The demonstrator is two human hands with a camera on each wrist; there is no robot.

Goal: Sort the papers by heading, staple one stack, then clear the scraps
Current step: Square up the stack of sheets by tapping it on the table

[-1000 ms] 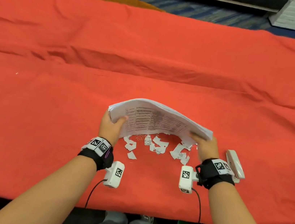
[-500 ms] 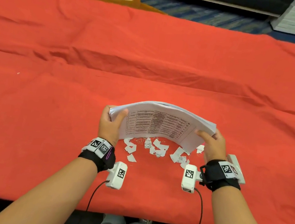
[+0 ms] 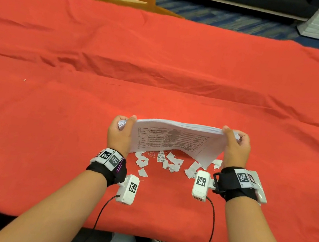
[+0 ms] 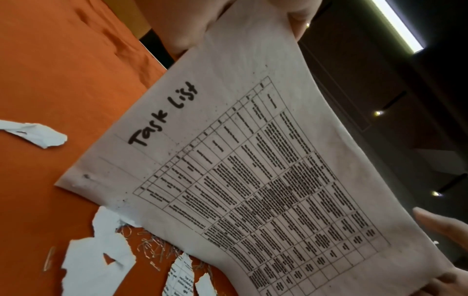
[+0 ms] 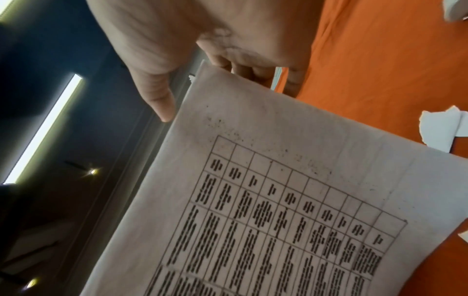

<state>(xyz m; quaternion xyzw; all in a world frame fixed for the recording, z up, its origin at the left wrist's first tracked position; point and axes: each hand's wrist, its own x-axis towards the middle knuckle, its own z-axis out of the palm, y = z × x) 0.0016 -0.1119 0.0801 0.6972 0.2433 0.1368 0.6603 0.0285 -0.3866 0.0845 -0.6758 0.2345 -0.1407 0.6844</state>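
Left hand (image 3: 120,133) and right hand (image 3: 235,150) gripping opposite ends of paper stack (image 3: 174,138) (top sheet headed "Task list"), raised above scraps (image 3: 169,163) on red table (image 3: 163,59).

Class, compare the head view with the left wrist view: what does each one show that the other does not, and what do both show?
Only the head view shows the stapler lying by the right wrist, both forearms, and the whole red tablecloth.

Only the left wrist view shows the handwritten heading "Task list" on the top sheet, and loose staples lying among the scraps.

Both show the stack of papers held off the table by the left hand and right hand, with torn paper scraps below it.
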